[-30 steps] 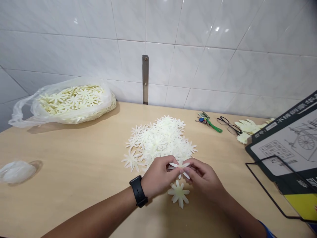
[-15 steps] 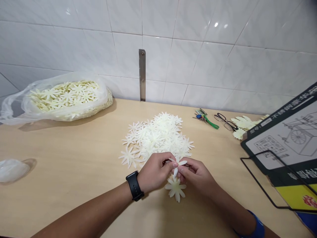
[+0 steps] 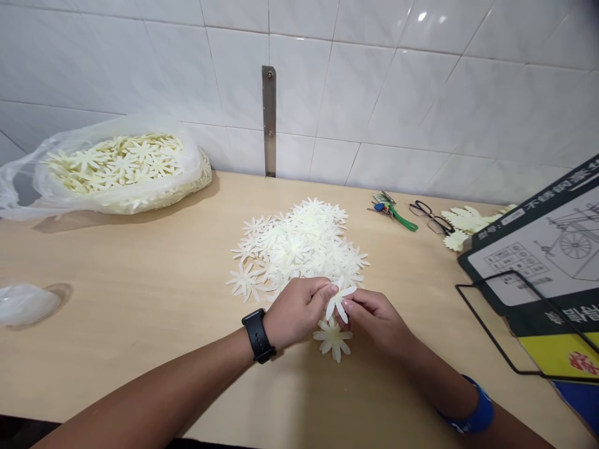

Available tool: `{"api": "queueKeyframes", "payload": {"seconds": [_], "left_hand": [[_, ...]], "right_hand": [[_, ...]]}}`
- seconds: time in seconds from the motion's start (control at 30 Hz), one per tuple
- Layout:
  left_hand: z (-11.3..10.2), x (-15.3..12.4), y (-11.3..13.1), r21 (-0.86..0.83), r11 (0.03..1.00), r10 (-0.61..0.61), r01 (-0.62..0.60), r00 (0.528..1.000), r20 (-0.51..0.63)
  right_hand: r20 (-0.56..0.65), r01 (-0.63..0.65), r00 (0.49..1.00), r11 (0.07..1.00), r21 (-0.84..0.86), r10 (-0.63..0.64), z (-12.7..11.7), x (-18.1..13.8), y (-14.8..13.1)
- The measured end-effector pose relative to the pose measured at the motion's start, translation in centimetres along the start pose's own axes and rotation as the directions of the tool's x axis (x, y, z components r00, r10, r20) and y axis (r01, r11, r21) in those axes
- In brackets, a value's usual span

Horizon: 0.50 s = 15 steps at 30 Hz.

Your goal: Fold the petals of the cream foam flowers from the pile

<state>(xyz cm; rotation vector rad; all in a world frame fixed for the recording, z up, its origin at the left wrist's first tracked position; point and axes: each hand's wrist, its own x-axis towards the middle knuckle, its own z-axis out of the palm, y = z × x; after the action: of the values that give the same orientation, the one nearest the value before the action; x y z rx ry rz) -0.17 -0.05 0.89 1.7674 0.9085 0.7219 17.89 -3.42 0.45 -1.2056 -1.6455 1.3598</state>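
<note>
My left hand, with a black watch on its wrist, and my right hand meet at the middle of a pale wooden table. Both pinch one cream flower-shaped cutout between their fingertips, just above the table. A second single cutout lies flat right below the hands. A loose heap of the same flower cutouts spreads out just beyond my fingers.
A clear plastic bag full of flower cutouts sits at the back left. A small crumpled plastic bag lies at the left edge. Keys, glasses, more cutouts and a printed box with black wire frame crowd the right.
The camera has tilted and the scene has shifted up slightly. My hands have turned the held cutout between the fingertips; they stay at the same spot over the single flat cutout.
</note>
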Motion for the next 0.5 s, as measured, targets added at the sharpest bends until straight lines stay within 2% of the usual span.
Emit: {"api": "queueKeyframes", "payload": {"seconds": [0.2, 0.3, 0.4, 0.5], "left_hand": [[0.12, -0.02, 0.17, -0.055, 0.996, -0.070, 0.070, 0.998, 0.003], [0.18, 0.02, -0.11, -0.148, 0.980, -0.124, 0.130, 0.991, 0.043], [-0.03, 0.23, -0.13, -0.256, 0.956, -0.129, 0.145, 0.989, 0.078], [-0.36, 0.52, 0.10, -0.352, 0.929, -0.085, 0.114, 0.992, 0.097]], "right_hand": [[0.019, 0.022, 1.000, 0.997, 0.072, -0.023, 0.17, 0.18, 0.70], [0.040, 0.004, 0.999, 0.994, 0.105, -0.008, 0.44, 0.30, 1.01], [-0.016, 0.002, 1.000, 0.996, 0.090, -0.001, 0.35, 0.40, 0.96], [-0.114, 0.018, 0.993, 0.997, 0.074, -0.009, -0.05, 0.46, 0.65]]}}
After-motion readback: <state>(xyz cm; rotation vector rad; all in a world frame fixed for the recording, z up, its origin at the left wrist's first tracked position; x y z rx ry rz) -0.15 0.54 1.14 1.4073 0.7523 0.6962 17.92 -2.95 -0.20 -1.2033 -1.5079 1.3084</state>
